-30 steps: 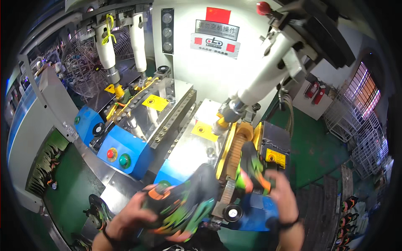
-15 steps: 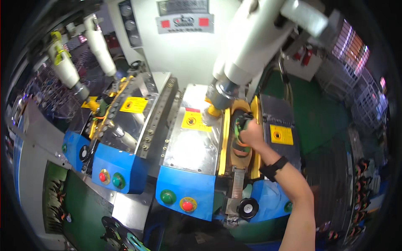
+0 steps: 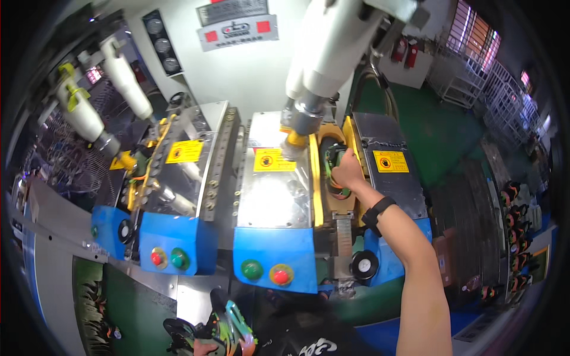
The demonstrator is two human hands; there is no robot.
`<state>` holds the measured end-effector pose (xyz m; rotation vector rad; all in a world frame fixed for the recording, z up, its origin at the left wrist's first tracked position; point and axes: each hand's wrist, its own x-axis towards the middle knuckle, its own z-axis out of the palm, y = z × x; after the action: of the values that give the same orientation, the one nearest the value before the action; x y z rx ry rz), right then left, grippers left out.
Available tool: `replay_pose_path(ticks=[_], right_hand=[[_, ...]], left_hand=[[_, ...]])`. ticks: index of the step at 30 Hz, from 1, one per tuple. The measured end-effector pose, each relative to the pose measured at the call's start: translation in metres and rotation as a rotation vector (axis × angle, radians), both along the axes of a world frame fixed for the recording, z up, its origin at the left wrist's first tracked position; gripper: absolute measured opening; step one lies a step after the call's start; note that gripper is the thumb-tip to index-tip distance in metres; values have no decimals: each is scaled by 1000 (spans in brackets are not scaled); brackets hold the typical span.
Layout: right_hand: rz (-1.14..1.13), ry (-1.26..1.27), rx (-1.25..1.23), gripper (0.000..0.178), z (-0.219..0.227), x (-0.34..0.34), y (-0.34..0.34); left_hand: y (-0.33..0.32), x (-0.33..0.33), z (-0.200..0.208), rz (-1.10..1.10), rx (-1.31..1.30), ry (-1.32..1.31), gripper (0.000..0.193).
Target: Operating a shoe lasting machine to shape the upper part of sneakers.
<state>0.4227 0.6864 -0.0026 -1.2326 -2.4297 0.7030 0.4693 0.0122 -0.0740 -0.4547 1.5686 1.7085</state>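
Observation:
My right hand (image 3: 349, 170) is closed on the upper of a dark sandal (image 3: 333, 155) with green and orange trim. That sandal sits in the press's right-hand station, between two yellow side bars (image 3: 316, 184). Its far strap and sole partly show; my fingers hide the rest. Low in the picture, my left hand (image 3: 205, 347) is closed round a black sandal (image 3: 228, 329) with bright green and orange straps, which seems to overlap a second dark one. Only a bit of this hand shows at the lower edge.
A white press arm (image 3: 320, 65) with a metal joint hangs just left of my right hand. Blue panels carry a green button (image 3: 252, 269) and a red button (image 3: 281, 275). A black knob (image 3: 364, 264) stands below the station. Several sandals (image 3: 518, 237) line a rack at the right.
My left hand and the sandals it holds have come further into view at the bottom. My right hand stays on the sandal in the press. The whole view has shifted slightly.

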Motion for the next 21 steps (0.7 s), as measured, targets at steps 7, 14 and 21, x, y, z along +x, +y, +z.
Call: replay_pose_path(ticks=[7,14,21], right_hand=[[480,308,356,65,66,26,-185],[858,-234,618,67,-25,-35,-349],[1071,500,17,43,-3,13,-415]], left_hand=[[21,-2,46,325,180,178,66],[19,-21,68,287,312,183,64],[-4,51,109,687,356,240,68]])
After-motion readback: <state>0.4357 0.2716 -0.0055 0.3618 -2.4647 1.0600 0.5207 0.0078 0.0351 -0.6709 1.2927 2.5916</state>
